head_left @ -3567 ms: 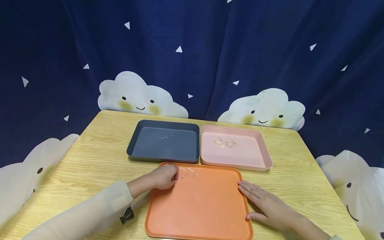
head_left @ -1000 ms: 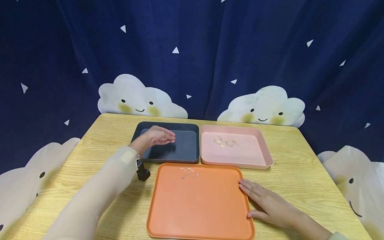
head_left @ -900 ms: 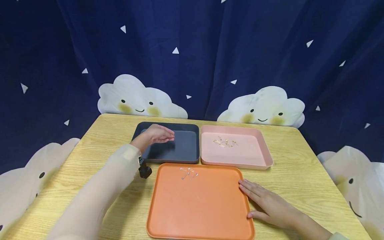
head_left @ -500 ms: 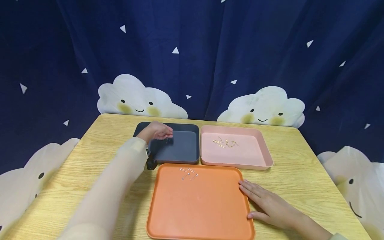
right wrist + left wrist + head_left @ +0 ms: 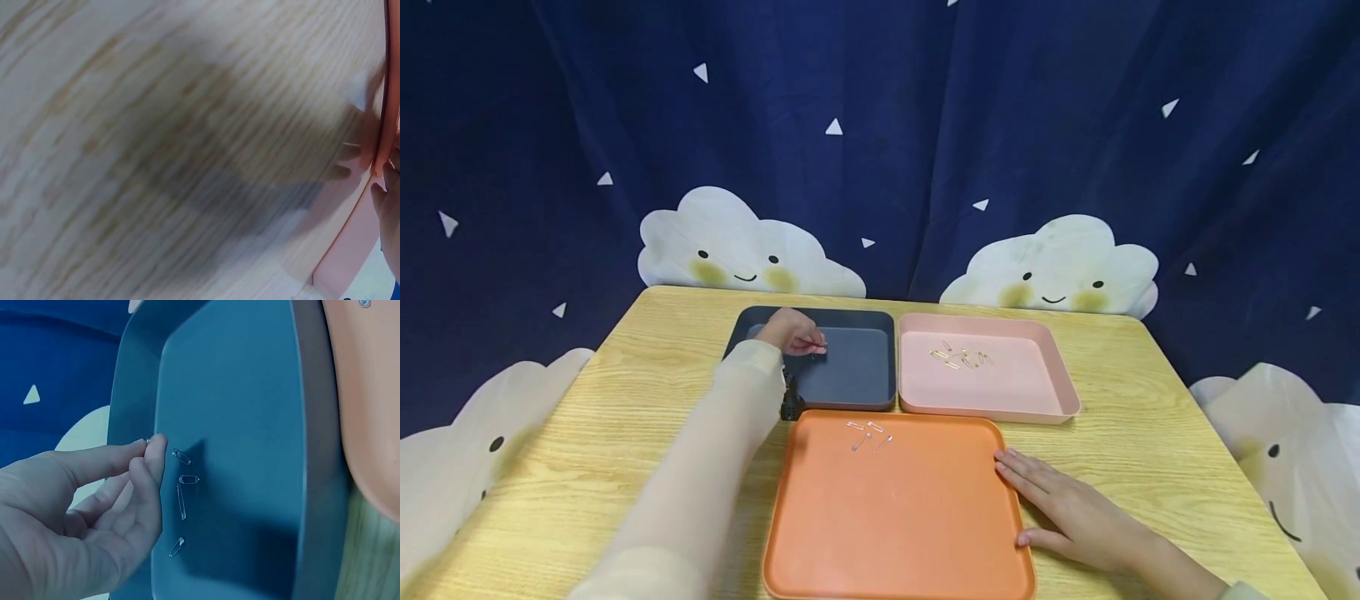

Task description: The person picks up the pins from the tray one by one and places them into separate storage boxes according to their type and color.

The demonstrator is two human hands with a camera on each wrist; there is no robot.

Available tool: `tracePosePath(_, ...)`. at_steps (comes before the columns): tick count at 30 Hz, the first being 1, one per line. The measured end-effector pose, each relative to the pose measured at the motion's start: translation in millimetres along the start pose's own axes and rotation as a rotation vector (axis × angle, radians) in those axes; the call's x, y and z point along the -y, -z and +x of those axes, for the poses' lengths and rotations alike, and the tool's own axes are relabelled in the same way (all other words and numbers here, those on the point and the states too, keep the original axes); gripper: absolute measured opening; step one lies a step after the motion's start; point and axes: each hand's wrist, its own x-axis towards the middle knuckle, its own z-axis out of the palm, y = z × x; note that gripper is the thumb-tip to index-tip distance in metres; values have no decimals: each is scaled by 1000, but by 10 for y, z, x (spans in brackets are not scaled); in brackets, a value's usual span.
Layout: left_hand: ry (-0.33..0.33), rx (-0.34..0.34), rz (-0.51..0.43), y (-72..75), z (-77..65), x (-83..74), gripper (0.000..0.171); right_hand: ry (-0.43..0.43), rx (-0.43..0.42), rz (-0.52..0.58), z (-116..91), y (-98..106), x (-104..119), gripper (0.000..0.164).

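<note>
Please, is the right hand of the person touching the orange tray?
Touching. The head view shows the right hand with its fingertips and thumb overlapping the near-side right rim of the orange tray.

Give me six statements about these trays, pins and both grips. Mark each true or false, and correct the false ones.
1. The left grip pinches a small shiny metal piece over the shallow rectangular dark grey tray. True.
2. The right grip touches the right edge of the rectangular orange tray. True.
3. Gold-coloured metal safety pins lie in the shallow rectangular pale pink tray. True.
4. The orange tray bears no pins. False: it bears four silver-coloured metal safety pins.
5. In the head view, the dark grey tray stands right of the pale pink tray. False: it stands left.
6. The left wrist view shows only one pin lying in the dark grey tray. False: it shows four metal pins there.
</note>
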Motion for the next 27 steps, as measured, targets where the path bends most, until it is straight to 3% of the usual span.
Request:
tracePosePath(5,73,-52,-32,16,-17,-15,34,3,-5,0,-4,-13,-7,80)
tracePosePath(10,88,-24,-14,17,33,-6,38,-2,3,2,-6,-17,-1,79)
tracePosePath(16,33,33,29,-7,70,40,40,4,-5,0,-1,-20,6,80)
tracePosePath(22,-73,4,23,-75,-101,70,35,-1,-2,13,-6,-22,5,80)
tracePosePath(27,-204,69,80,-171,-270,98,34,-21,13,31,-9,-21,1,80)
